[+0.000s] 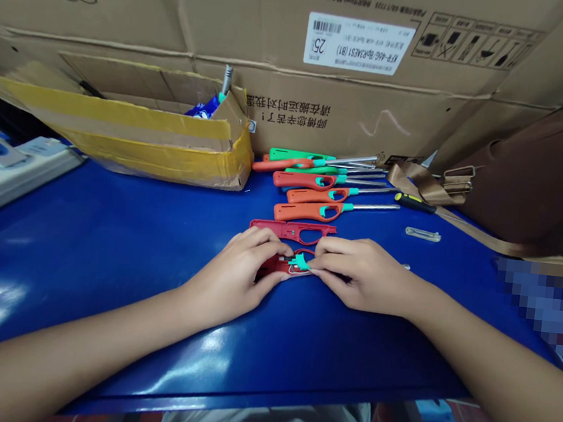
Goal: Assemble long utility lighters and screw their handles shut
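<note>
An opened red lighter shell half [268,267] lies low over the blue table, with small inner parts and a thin wire showing in it. My left hand [238,267] is closed around its left end, thumb at the near edge and fingertips by a small black part. My right hand [363,273] pinches a teal trigger piece [300,261] at the shell's right part. The fingers hide much of both ends. Just beyond my hands is the other red shell half [292,231], hollow side up. Past it, several assembled long-nosed lighters [306,211] in orange, red and green lie in a stack, metal tubes pointing right.
A taped cardboard box [167,148] stands at the back left, near a white power strip [19,170]. Behind rises a large carton [279,43]. On the right are a screwdriver [416,202], a brown strap [489,241], a small clear piece [422,234] and a brown bag [532,170].
</note>
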A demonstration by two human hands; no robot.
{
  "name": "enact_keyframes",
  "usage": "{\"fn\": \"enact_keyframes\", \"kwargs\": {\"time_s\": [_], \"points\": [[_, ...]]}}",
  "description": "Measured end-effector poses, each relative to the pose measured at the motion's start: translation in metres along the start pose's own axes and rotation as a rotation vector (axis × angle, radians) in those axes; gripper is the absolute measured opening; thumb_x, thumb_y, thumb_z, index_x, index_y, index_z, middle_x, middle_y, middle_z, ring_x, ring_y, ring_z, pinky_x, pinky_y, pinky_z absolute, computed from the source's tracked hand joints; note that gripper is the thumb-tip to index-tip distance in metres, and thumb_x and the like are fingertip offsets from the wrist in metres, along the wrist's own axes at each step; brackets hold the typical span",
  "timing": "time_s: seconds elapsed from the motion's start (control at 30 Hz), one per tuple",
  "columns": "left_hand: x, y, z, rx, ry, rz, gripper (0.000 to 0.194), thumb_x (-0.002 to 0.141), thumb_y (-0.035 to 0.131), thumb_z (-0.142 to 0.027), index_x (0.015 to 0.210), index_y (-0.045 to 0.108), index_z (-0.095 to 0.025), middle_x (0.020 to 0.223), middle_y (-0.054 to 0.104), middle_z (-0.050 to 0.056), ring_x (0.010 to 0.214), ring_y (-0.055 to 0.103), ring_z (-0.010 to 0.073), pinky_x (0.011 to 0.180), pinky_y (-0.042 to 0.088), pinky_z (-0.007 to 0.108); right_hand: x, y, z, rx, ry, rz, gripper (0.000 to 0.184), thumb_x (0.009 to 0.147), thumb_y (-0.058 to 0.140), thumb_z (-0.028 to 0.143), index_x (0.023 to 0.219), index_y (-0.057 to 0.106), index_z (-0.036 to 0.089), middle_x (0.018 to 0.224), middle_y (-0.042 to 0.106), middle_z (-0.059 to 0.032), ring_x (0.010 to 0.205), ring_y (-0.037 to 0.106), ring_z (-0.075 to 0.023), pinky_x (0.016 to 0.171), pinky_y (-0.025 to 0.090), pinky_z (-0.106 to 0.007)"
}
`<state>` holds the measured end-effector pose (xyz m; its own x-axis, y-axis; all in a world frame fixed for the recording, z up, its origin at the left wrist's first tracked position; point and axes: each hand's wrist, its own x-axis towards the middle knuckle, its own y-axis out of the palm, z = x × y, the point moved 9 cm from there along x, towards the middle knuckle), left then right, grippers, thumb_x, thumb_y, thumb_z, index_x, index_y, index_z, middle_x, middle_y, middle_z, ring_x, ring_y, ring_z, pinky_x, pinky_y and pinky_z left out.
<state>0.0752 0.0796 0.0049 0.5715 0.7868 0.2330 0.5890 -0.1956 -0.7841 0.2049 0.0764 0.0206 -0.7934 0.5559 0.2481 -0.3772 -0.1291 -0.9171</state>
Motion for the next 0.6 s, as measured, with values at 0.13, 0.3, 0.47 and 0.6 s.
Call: {"fn": "enact_keyframes", "kwargs": {"time_s": [0.13,0.3,0.47,0.6], "points": [[-0.001,-0.001,-0.001,0.011,0.002,-0.012,0.018,0.094,0.066,-0.021,0.112,0.066,-0.019,0.106,0.065,0.008,0.102,0.061,0.0251,0.092,0.052,0.044,0.001,0.005,0.007,-0.177,-0.036,0.098,0.024,0.099,0.047,0.015,0.097,0.071,0.017,0.095,0.067,-0.0062,0.072,0.059,-0.0141,0.064,0.042,-0.027],[-0.003,-0.004,-0.013,0.08,0.093,-0.036,0.028,0.097,0.061,-0.021,0.125,0.062,-0.02,0.113,0.066,0.009,0.107,0.059,0.025,0.095,0.052,0.042,0.002,0.016,0.022,-0.435,-0.108,0.212,0.022,0.094,0.048,0.008,0.101,0.068,0.013,0.093,0.065,-0.0075,0.069,0.057,-0.0172,0.059,0.037,-0.031],[-0.007,0.002,-0.026,0.344,0.221,-0.005,0.031,0.103,0.05,-0.024,0.129,0.067,-0.02,0.104,0.065,0.011,0.093,0.06,0.0242,0.081,0.054,0.039,0.002,0.014,0.029,-0.458,-0.086,0.207,0.02,0.094,0.05,0.012,0.098,0.07,0.012,0.088,0.064,-0.007,0.066,0.057,-0.0181,0.056,0.036,-0.034],[-0.01,0.004,-0.031,0.511,0.272,-0.016,0.032,0.103,0.05,-0.024,0.129,0.068,-0.02,0.104,0.066,0.011,0.09,0.061,0.0255,0.073,0.052,0.039,-0.003,-0.006,0.015,-0.229,0.032,0.13,0.025,0.096,0.05,0.018,0.107,0.073,0.017,0.1,0.069,-0.0064,0.073,0.063,-0.0169,0.065,0.044,-0.032]]}}
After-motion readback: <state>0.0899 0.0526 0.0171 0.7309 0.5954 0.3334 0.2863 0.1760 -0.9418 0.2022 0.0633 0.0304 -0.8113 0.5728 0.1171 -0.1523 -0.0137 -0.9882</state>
